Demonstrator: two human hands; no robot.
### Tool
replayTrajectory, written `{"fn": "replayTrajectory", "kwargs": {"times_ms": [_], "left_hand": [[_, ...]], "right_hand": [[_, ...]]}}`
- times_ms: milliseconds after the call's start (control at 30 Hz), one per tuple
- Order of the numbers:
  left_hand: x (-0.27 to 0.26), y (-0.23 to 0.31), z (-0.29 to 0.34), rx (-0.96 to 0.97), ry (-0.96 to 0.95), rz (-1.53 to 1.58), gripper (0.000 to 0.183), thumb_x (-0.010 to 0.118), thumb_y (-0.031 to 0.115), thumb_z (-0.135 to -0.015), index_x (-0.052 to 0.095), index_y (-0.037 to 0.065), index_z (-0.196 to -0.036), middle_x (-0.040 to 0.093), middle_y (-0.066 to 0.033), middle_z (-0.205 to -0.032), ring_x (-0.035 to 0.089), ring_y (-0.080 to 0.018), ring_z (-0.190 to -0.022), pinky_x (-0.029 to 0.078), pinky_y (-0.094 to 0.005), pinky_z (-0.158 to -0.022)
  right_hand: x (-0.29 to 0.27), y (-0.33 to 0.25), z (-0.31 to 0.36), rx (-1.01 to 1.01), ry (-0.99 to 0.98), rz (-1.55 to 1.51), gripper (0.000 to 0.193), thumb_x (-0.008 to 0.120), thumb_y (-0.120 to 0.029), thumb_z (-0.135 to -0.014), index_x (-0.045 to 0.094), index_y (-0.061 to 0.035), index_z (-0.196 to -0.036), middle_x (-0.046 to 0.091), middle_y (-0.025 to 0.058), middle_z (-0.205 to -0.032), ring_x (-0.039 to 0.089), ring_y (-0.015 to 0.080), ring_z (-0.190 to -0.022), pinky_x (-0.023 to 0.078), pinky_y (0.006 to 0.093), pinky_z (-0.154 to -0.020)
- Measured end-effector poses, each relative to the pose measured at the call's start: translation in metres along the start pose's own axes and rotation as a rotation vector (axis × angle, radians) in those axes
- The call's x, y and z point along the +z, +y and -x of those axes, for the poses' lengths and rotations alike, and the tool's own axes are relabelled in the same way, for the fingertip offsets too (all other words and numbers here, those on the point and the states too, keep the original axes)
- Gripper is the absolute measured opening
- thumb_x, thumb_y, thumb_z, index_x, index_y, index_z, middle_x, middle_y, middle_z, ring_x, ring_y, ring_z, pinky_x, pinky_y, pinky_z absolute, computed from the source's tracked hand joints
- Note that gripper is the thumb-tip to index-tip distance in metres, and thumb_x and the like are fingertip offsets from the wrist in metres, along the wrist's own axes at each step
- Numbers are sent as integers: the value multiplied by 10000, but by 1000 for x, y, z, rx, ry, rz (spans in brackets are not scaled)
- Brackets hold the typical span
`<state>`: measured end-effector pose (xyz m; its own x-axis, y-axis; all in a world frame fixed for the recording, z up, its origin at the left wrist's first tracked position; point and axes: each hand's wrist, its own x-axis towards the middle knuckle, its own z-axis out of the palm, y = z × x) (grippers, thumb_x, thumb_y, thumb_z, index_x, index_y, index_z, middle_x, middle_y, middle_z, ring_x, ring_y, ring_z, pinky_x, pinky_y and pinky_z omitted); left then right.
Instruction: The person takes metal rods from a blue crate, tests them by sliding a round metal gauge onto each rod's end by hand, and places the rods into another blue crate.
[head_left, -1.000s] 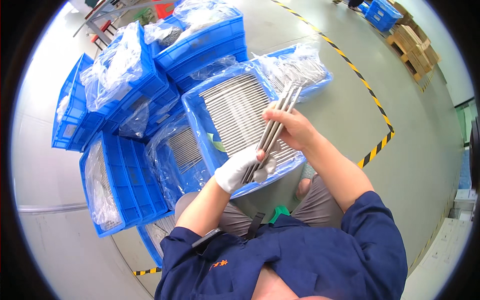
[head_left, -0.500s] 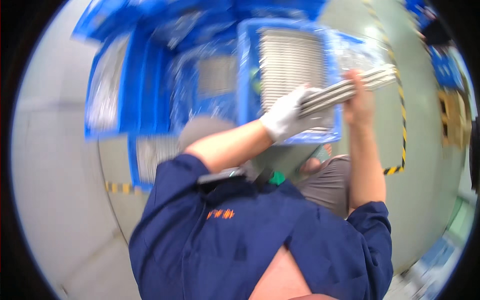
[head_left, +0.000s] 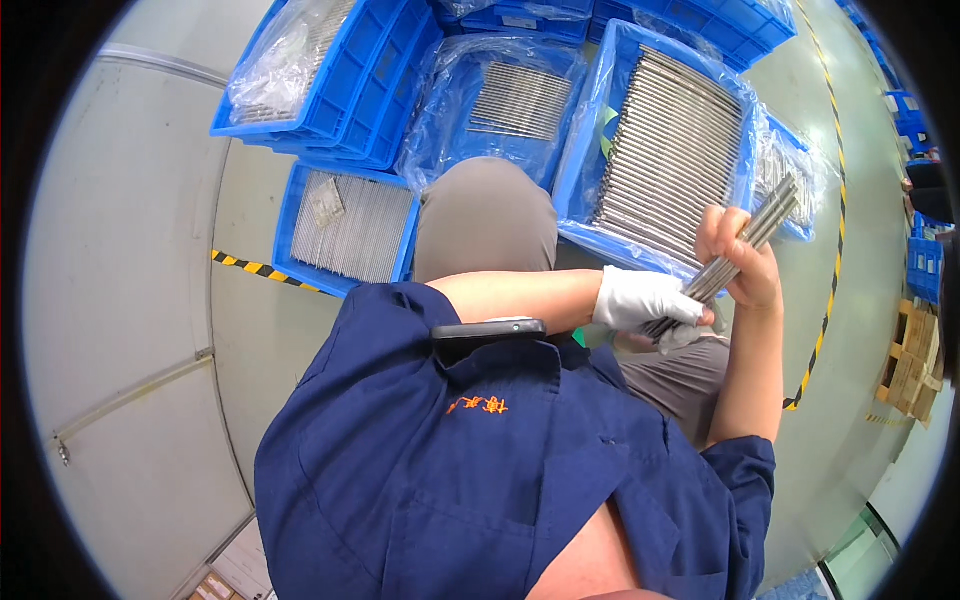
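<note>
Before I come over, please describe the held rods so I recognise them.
Find the big blue bin right of the left knee. By its near edge, the gloved left hand and bare right hand hold the rods. Unlike the binned rods, these form one handheld bunch.

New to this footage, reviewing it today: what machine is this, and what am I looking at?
No machine, no mechanical grip: just a person's own two hands. The view comes from a wide fisheye camera, the left of two on the head, looking down, so straight edges bend. The gloved left hand holds the lower end of a bundle of grey rods; the bare right hand holds it higher up. In front, blue crates stand about the floor; several hold rows of rods.
</note>
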<state>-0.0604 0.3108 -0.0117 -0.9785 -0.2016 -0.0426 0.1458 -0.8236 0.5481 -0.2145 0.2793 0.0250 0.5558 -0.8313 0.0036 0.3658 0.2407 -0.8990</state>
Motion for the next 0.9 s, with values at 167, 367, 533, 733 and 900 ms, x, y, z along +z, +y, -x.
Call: {"fn": "replayTrajectory", "kwargs": {"times_ms": [167, 367, 533, 733, 900], "left_hand": [[19, -2, 8, -18, 240, -263, 217, 564, 280, -775, 541, 67, -740, 445, 20, -568, 400, -83, -498, 325, -241, -473], [12, -12, 13, 84, 313, -611, 278, 556, 284, -765, 564, 46, -909, 526, -44, -659, 486, -141, -607, 397, -287, -576], [19, -6, 21, 299, 433, -802, 362, 546, 285, -795, 497, 55, -1071, 568, -120, -926, 551, -219, -861, 418, -313, -774], [19, -4, 29, 251, 425, -943, 380, 553, 259, -802, 470, 66, -1118, 562, -158, -981, 550, -299, -915, 423, -336, -777], [12, -11, 43, 365, 496, -966, 277, 552, 262, -787, 501, 72, -982, 572, -159, -832, 547, -338, -821, 429, -376, -698]], "right_hand": [[5, -4, 6, -10, -81, 104, 264, 648, -268, -733, 490, -77, -641, 418, 25, -679, 386, 118, -600, 315, 244, -529], [9, -7, 5, -36, -186, 175, 270, 731, -265, -663, 553, -62, -678, 449, 44, -701, 402, 124, -610, 339, 252, -538], [10, -11, 3, -134, -170, 278, 362, 766, -350, -603, 569, -61, -698, 464, 52, -715, 412, 125, -622, 330, 246, -536], [25, -25, 2, -193, -270, 529, 349, 772, -393, -566, 601, -117, -694, 450, 25, -714, 433, 134, -601, 341, 239, -509], [31, -15, -5, -150, -312, 572, 358, 770, -403, -557, 626, -128, -735, 434, 32, -758, 425, 132, -612, 336, 232, -516]]}}
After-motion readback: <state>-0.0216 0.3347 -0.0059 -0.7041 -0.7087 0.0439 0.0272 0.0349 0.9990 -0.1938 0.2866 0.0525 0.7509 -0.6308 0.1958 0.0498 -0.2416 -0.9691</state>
